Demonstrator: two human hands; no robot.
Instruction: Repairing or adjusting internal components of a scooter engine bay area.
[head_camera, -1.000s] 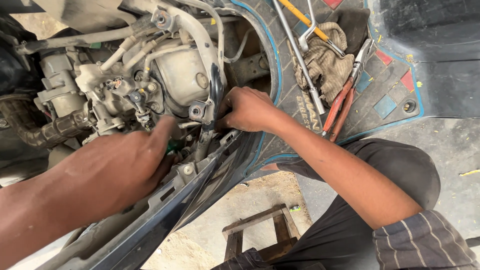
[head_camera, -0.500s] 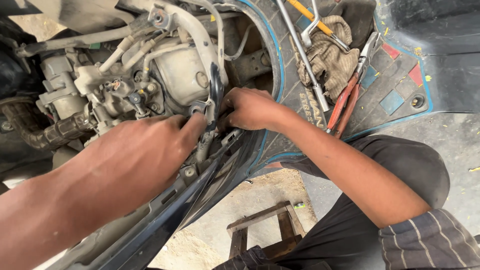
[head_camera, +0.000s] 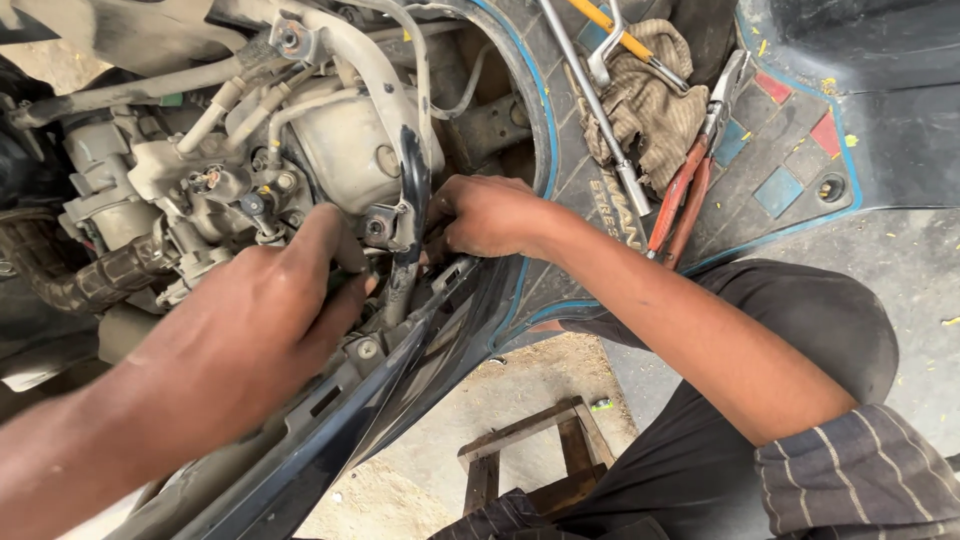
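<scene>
My left hand (head_camera: 255, 325) reaches in from the lower left and lies on the exposed scooter engine (head_camera: 340, 140). Its fingers press into the gap beside a small metal bracket (head_camera: 380, 225) and a black hose (head_camera: 412, 190). The fingertips are partly hidden. My right hand (head_camera: 490, 215) comes in from the right, on the other side of the same bracket. Its fingers curl in against the dark body panel's edge (head_camera: 470, 300), and what they grip is hidden. The carburettor (head_camera: 215, 185) with its hoses sits just above my left hand.
On the scooter's floorboard (head_camera: 790, 150) lie a brown rag (head_camera: 650, 105), red-handled pliers (head_camera: 690, 185), a long metal socket wrench (head_camera: 590, 100) and a yellow-handled tool (head_camera: 615, 35). A low wooden stool (head_camera: 535, 455) stands on the sandy ground below. My dark trouser leg (head_camera: 800, 330) is at the right.
My left hand has slid right across the engine to the bracket, close to my right hand. My right hand has stayed at the same spot.
</scene>
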